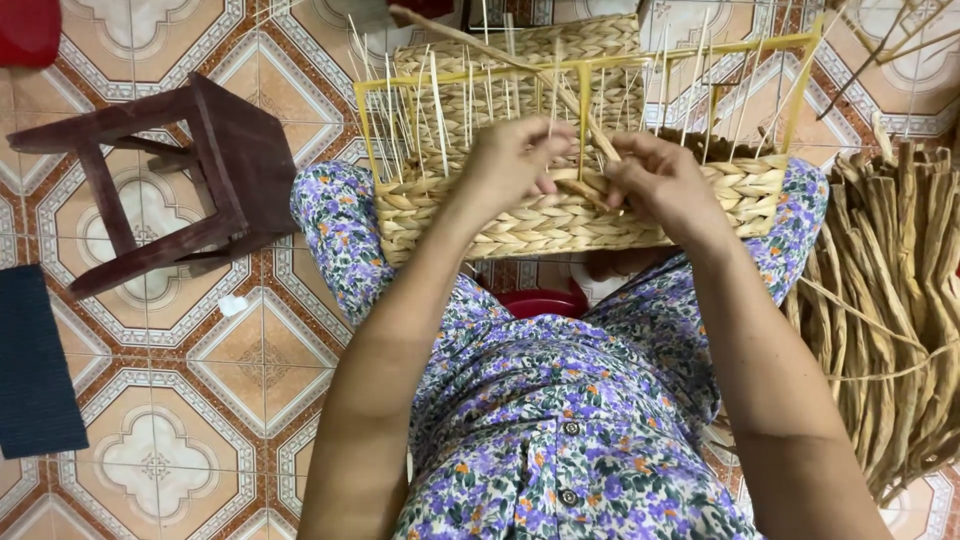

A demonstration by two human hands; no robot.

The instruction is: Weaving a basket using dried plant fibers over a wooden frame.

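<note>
Half-woven basket [560, 215] sits on the person's knees, centre frame, slightly toward 12 o'clock. Rectangular shape. Lower wall is thick braided straw-coloured fibre, coarse and ropey. Above it, thin pale upright stakes [440, 110] stand in a row, tied to a yellow rod frame [585, 110] that forms the top edge.

Left hand [515, 160] is at the braided rim, fingers curled and pressed together on the weave, just at 9 o'clock of the yellow centre post. Right hand [660, 180] is just beside it at 3 o'clock, fingers pinching a flat tan strand [570, 95] that runs up diagonally toward 11 o'clock. Hands nearly touching over the top braid row.

Surroundings:
- Dark red-brown wooden stool [190, 180], tipped on its side, at 9–10 o'clock on the floor.
- Bundle of dried fibre stalks [900, 300], long, flat, wrinkled, tan, at 3 o'clock, just beside the right knee.
- Dark blue mat [35, 370] at 8 o'clock.
- Red round object [540, 302] below the basket, mostly hidden; cannot tell what.
- Patterned tile floor [200, 400], orange and white, glossy.
- Purple floral clothing [560, 420], soft printed cloth.
</note>
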